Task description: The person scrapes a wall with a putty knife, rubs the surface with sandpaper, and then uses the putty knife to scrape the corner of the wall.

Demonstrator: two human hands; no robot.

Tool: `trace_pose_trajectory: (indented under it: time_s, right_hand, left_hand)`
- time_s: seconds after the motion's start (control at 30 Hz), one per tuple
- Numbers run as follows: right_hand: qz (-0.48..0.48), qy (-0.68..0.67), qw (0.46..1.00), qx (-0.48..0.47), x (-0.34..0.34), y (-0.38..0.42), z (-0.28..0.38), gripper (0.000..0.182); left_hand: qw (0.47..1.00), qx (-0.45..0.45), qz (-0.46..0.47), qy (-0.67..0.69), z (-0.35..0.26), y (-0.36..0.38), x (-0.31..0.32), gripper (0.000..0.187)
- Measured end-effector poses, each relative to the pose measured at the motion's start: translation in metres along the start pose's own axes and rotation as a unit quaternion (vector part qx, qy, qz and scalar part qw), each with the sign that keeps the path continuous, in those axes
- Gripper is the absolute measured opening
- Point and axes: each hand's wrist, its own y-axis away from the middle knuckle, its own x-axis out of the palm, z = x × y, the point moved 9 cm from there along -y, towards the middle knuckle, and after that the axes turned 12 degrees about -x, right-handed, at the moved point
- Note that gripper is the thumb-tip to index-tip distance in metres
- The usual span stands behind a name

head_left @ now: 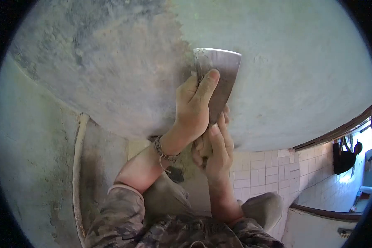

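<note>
A wide metal scraper blade (225, 70) lies against the wall, its broad edge up, at the border between bare grey plaster (124, 74) and pale green paint (293, 66). My left hand (194, 103) grips the blade's left side, thumb lying on its face. Lower down, my right hand (217, 149) is closed round the scraper's handle end, with the thumb near the base of the blade. The handle itself is mostly hidden by the fingers. A braided bracelet (163, 151) circles my left wrist.
A pale vertical pipe (79, 165) runs down the stained wall at left. White floor tiles (260, 169) show below the wall. At right are a wooden frame edge (330, 138), a dark bag-like object (344, 159) and a wall fitting (344, 232).
</note>
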Motion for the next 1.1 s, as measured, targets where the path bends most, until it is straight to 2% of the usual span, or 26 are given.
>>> trace_pose_trajectory:
  time_s: [0.03,0.07,0.13,0.2,0.23,0.3,0.37,0.43,0.5,0.53,0.6,0.67,0.73,0.8,0.83,0.93,1.1]
  right_hand:
    - [0.023,-0.031,0.999,-0.012,-0.005,-0.002,-0.011,0.054]
    - [0.049,-0.063,0.996,-0.029,-0.008,-0.007,-0.022,0.055]
    - [0.052,-0.033,0.997,-0.048,-0.003,-0.006,-0.025,0.055]
    - [0.015,0.012,0.999,-0.038,0.0,-0.001,-0.024,0.058]
    - [0.034,0.025,0.997,-0.061,0.007,-0.007,-0.01,0.055]
    - [0.013,0.009,1.0,-0.027,0.005,-0.01,-0.004,0.053]
    - [0.012,-0.01,1.0,-0.001,-0.004,-0.003,-0.017,0.052]
    - [0.022,0.018,0.999,-0.036,-0.012,0.0,-0.031,0.052]
    - [0.018,0.013,0.999,-0.043,0.008,-0.004,-0.014,0.052]
    - [0.001,0.005,1.0,-0.03,0.017,-0.003,-0.002,0.052]
    - [0.004,0.037,0.999,-0.029,0.014,-0.008,0.0,0.052]
    - [0.018,-0.011,0.999,-0.047,0.004,-0.013,-0.003,0.053]
    - [0.01,0.004,0.998,-0.057,-0.009,-0.013,0.003,0.052]
    - [0.003,-0.018,0.993,-0.116,-0.022,-0.015,0.019,0.032]
    - [0.01,-0.027,0.989,-0.143,-0.025,-0.017,0.028,0.026]
    - [-0.004,0.037,0.984,-0.177,-0.024,-0.019,0.044,0.026]
    - [0.029,0.089,0.975,-0.2,-0.002,-0.018,0.045,0.024]
  left_hand:
    - [0.998,0.041,-0.011,-0.055,0.003,-0.006,-0.009,0.038]
    - [0.999,0.021,-0.017,-0.042,0.014,-0.006,-0.015,0.034]
    - [0.999,0.009,-0.023,-0.03,0.013,-0.003,-0.015,0.031]
    - [0.994,0.099,-0.026,-0.05,-0.006,0.001,-0.015,0.032]
    - [0.994,0.088,-0.036,-0.049,-0.013,0.006,-0.012,0.032]
    - [0.998,0.063,0.013,0.007,-0.03,0.01,0.004,0.033]
    - [0.997,0.079,-0.014,-0.017,-0.014,0.008,-0.004,0.037]
    - [0.995,0.093,-0.033,-0.023,-0.003,0.005,-0.016,0.039]
    - [0.947,0.251,-0.069,-0.186,-0.025,0.009,-0.018,0.043]
    - [0.951,0.238,-0.073,-0.186,-0.026,0.008,-0.017,0.043]
    - [0.981,0.192,0.004,-0.039,-0.038,0.006,-0.006,0.042]
    - [0.98,0.188,0.009,-0.066,-0.028,0.003,-0.017,0.037]
    - [0.97,-0.01,0.182,-0.16,0.011,0.009,-0.014,0.031]
    - [0.931,-0.022,0.16,-0.328,0.023,0.001,-0.053,0.029]
    - [0.937,-0.02,0.121,-0.327,0.019,-0.001,-0.081,0.029]
    - [0.927,0.012,0.035,-0.372,0.004,0.001,-0.141,0.03]
    - [0.944,0.0,0.026,-0.328,0.019,0.011,-0.184,0.029]
